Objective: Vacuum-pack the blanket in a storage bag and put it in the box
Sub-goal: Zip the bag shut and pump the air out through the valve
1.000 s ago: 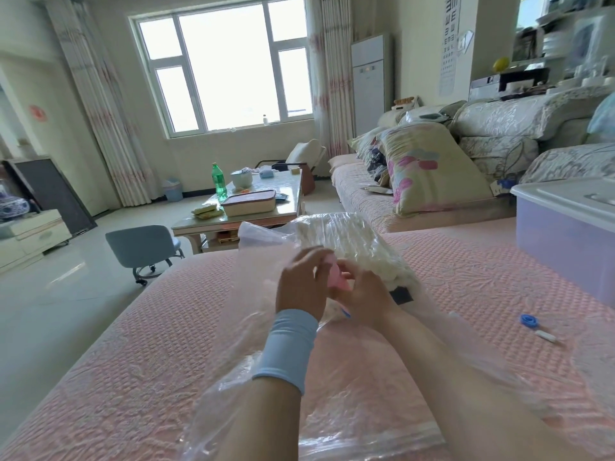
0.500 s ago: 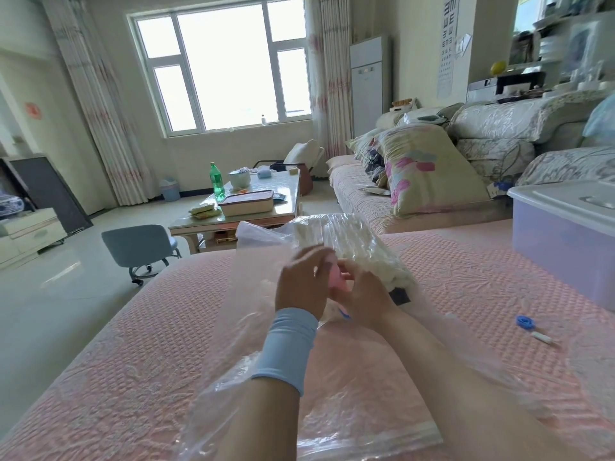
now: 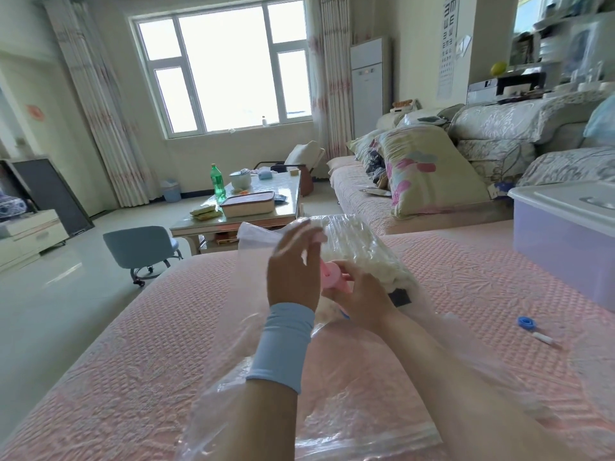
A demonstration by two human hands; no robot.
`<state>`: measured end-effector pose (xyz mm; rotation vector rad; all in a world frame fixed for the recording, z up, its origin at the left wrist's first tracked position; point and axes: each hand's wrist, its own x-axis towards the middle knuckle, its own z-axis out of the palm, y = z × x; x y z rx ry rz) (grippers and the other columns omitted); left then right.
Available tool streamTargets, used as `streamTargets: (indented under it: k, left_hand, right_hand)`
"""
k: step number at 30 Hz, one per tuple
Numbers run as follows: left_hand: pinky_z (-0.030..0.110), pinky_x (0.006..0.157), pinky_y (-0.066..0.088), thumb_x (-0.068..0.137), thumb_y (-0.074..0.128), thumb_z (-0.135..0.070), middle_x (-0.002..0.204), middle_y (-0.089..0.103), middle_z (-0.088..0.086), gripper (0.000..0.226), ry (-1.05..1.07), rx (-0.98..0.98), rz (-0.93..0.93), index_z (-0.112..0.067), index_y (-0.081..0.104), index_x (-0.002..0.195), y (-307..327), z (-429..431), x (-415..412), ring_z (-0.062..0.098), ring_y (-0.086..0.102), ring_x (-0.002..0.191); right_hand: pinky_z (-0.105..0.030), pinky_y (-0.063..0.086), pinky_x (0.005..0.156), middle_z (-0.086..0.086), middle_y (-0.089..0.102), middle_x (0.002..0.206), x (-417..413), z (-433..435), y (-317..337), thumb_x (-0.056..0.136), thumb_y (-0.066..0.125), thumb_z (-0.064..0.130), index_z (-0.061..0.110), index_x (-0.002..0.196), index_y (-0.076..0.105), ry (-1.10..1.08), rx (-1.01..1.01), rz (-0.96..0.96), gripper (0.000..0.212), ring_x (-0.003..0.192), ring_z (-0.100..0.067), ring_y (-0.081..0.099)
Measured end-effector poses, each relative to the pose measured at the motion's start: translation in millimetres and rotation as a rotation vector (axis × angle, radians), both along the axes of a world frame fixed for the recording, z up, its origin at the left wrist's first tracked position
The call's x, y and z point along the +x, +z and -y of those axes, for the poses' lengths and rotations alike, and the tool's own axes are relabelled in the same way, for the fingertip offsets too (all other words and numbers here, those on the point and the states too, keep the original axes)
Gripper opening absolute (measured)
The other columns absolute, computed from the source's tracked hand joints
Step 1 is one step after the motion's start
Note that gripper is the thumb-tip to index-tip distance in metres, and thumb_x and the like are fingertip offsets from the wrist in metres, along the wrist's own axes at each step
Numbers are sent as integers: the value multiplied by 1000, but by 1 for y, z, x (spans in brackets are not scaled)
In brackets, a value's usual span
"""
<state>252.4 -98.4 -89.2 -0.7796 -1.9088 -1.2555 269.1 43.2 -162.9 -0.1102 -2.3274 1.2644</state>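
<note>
A clear storage bag (image 3: 332, 410) lies on the pink quilted bed, with the white blanket (image 3: 359, 247) folded inside its far end. A pink hand pump (image 3: 331, 277) stands on the bag in front of the blanket. My right hand (image 3: 362, 301) grips the pump's body low down. My left hand (image 3: 293, 271), with a light-blue wristband, is raised and motion-blurred, its fingertips on a pink piece at the pump's top. The purple translucent box (image 3: 565, 247) with a white lid sits on the bed at the right.
A blue cap with a small white piece (image 3: 526, 322) lies on the bed right of the bag. Beyond the bed's far edge stand a coffee table (image 3: 239, 224) with a green bottle, a grey stool (image 3: 136, 244) and a sofa with pillows (image 3: 429, 174).
My left hand has risen from the clasp around the pump, taking the pink top piece upward. My right hand stays on the pump body.
</note>
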Motion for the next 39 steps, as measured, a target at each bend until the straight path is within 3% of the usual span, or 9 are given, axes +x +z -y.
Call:
streamTargets:
  k: [4,10,12,15,19,25,29,34,39]
  left_hand:
    - [15,96,43,89,65,-12,121,68,-2,18,-119,-218,297,-19,77,100,-20,-4,-1,15,65,105]
    - [14,104,34,92,61,-9,122,65,3,17,133,119,-245,-14,74,103,36,5,12,16,56,114]
    - [16,106,34,93,59,-13,122,64,1,21,174,146,-264,-14,72,108,31,5,9,16,55,116]
    - [34,98,49,91,64,-12,119,67,3,22,65,-2,-63,-15,72,111,-5,-1,-3,21,62,108]
    - [32,94,51,86,67,-5,118,69,4,21,-118,-168,281,-14,76,103,-28,-6,-3,22,66,103]
    - [30,99,48,89,66,-7,120,68,6,18,95,-1,-197,-13,75,103,28,4,8,23,63,109]
    - [22,105,41,91,62,-6,120,67,5,20,142,132,-306,-10,73,107,30,3,10,20,60,115]
    - [39,101,48,85,64,2,119,69,6,24,-124,-176,64,-13,77,98,-31,-15,-8,22,59,121]
    - [17,102,42,87,65,-1,119,69,3,21,-91,-119,68,-15,77,97,-1,-12,0,18,63,113]
  right_hand:
    - [-42,54,92,16,72,104,1,0,-2,68,70,59,40,120,62,6,-6,17,56,102,-4,66]
    - [-40,54,92,21,71,101,0,-5,-1,65,72,55,48,112,61,-14,-25,18,49,100,0,65]
    - [-41,54,92,18,72,101,0,-2,-2,70,74,48,42,114,63,-3,-9,20,46,100,-4,65]
    - [-42,54,89,15,71,102,-1,2,-1,72,73,48,37,116,62,-9,15,-2,47,98,-9,66]
    - [-38,54,86,12,71,100,2,4,0,64,61,64,36,119,62,-8,44,24,61,96,-11,67]
    - [-42,54,92,17,71,104,0,-6,-5,69,71,54,46,117,59,-25,1,9,50,101,-6,65]
    - [-42,54,91,15,71,102,0,-6,-7,71,74,50,45,117,59,-15,11,7,48,100,-8,65]
    - [-40,54,89,12,72,103,0,-7,-6,69,66,63,41,119,59,-23,15,-6,54,99,-8,67]
    - [-43,54,92,16,71,106,0,-10,-4,73,70,54,47,116,57,-19,-7,-9,45,103,-6,65]
